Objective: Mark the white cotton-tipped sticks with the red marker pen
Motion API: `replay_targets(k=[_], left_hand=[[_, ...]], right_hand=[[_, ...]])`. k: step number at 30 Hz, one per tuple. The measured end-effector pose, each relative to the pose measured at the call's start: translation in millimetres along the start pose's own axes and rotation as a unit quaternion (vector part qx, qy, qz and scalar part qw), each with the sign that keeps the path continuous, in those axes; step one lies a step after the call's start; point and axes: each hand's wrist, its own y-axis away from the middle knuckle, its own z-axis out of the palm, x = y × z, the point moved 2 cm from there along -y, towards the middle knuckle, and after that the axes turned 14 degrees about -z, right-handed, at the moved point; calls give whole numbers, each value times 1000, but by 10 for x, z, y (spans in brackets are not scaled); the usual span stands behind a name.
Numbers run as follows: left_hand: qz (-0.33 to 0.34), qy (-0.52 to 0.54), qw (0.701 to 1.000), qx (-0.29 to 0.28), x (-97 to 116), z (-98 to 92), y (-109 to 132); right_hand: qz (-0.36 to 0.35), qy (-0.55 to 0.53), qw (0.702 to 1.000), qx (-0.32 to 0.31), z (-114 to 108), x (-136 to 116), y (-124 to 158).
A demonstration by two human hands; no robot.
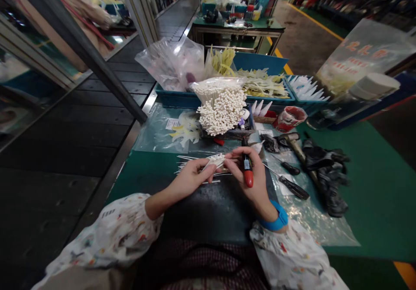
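Note:
My left hand (191, 176) is closed round a small bunch of thin white sticks with round white tips (217, 160). The fingertips of my right hand (251, 175) meet the right side of this bunch. A tool with a black and red handle and a small label (248, 173) is tucked in my right hand, red end towards me; its working end cannot be made out. Beneath the hands, loose white sticks (185, 162) lie on a dark mat (208, 212). Just beyond stands a big bagged bundle of the same white-tipped sticks (222, 112).
Screwdrivers (294, 187), a hammer (297, 151) and a black cloth-like heap (328, 169) lie right. Behind are blue bins (178, 98) with pale leaf-like pieces (263, 84), a red cup (289, 119) and a clear bottle (351, 101). A metal post (81, 52) slants at left.

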Motion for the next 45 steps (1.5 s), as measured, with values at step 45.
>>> replay_targets(k=[45], left_hand=[[18, -70, 997, 21, 134, -15, 94]], right_hand=[[56, -53, 997, 26, 39, 12, 18]])
